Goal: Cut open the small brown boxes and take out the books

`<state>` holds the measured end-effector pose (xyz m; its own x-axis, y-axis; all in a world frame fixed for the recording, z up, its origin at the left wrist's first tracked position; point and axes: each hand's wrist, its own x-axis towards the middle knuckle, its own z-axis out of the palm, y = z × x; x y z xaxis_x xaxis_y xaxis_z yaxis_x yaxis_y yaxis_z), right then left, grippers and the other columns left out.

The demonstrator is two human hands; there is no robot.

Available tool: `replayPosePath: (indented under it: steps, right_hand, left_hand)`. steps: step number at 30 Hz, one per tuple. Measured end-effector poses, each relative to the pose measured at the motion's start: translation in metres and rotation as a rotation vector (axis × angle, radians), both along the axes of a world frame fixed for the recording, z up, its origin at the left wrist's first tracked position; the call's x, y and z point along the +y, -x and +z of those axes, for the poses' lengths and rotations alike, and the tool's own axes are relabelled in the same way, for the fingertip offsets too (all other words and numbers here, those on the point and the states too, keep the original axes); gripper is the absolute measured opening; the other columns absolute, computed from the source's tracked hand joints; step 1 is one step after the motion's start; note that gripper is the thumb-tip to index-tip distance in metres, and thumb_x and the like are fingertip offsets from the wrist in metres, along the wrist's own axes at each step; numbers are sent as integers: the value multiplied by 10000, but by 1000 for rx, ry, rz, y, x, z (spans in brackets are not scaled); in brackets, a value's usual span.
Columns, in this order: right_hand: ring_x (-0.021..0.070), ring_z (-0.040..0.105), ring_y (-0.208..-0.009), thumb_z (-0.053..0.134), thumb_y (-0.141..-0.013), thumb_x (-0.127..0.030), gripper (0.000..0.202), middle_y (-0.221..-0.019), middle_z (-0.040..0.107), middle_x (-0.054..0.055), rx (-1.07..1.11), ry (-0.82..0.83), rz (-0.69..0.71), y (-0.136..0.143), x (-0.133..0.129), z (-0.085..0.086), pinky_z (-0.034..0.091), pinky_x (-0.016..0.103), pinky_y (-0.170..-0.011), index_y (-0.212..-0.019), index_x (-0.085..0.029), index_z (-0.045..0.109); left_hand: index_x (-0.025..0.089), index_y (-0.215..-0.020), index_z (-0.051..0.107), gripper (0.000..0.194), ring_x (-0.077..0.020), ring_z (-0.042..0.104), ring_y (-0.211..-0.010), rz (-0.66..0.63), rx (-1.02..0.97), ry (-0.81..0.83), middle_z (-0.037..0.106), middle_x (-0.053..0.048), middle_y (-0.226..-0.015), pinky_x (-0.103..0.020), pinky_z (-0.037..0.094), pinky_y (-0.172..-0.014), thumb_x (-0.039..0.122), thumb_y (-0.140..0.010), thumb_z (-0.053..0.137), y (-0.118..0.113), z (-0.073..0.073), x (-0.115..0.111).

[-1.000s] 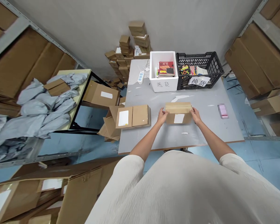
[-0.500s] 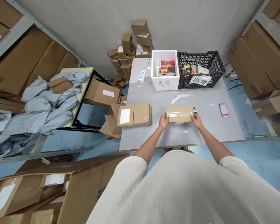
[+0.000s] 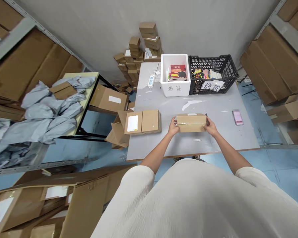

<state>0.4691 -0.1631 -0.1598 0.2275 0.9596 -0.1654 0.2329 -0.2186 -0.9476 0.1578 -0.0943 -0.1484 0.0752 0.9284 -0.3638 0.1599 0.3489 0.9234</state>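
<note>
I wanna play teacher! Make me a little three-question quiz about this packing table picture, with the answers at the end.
1. True or false: only the left hand is holding the cardboard box.
2. What colour is the crate beside the white box? A) red B) black C) green
3. Fill in the blank: the pink thing lying on the table is nearer the ____ hand.

Key:
1. False; the right hand grips the other end.
2. B
3. right
</note>
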Motion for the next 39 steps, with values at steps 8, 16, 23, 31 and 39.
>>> replayPosePath:
  steps: [8,16,23,31,39]
  right_hand:
    - [280,691,-1222,668,-810,-400,802,-1382,704,115,-36,170,-76,6,-3,-9,535,459,-1141,-1591,-247,566]
    - [294,727,-993,685,-853,-515,578,-1005,768,74,-195,348,-63,6,-14,-16,560,499,-1062,-1340,-206,725]
    - [300,720,-1206,736,-732,-314,780,-1467,695,131,-84,227,-8,14,-10,-8,575,514,-1113,-1504,-253,637]
    - [337,564,-1492,726,-583,-162,1143,-1689,514,154,39,224,6,18,6,1,478,533,-1232,-1687,-255,446]
    - [333,544,-1505,814,-760,-453,1078,-1712,480,130,102,95,-13,18,19,14,507,491,-1211,-1731,-299,372]
  left_hand:
    - [181,-1582,536,736,-229,709,-1075,3,141,29,727,-75,-1100,-343,535,-1005,335,-897,757,12,-3,-6]
    - [176,-1355,681,486,-242,722,-1043,-94,300,51,747,-111,-1128,-379,552,-981,288,-882,703,17,-33,-19]
    - [200,-1533,562,802,-278,698,-1226,-140,189,35,707,-155,-1363,-433,554,-1100,134,-751,729,12,-27,-7]
    - [142,-1773,195,1272,-308,674,-1338,-131,43,66,643,-209,-1509,-397,545,-1128,75,-648,785,2,-11,5]
    - [271,-1756,302,913,-242,702,-1261,-9,22,-9,628,-138,-1537,-335,570,-1030,277,-928,688,2,1,22]
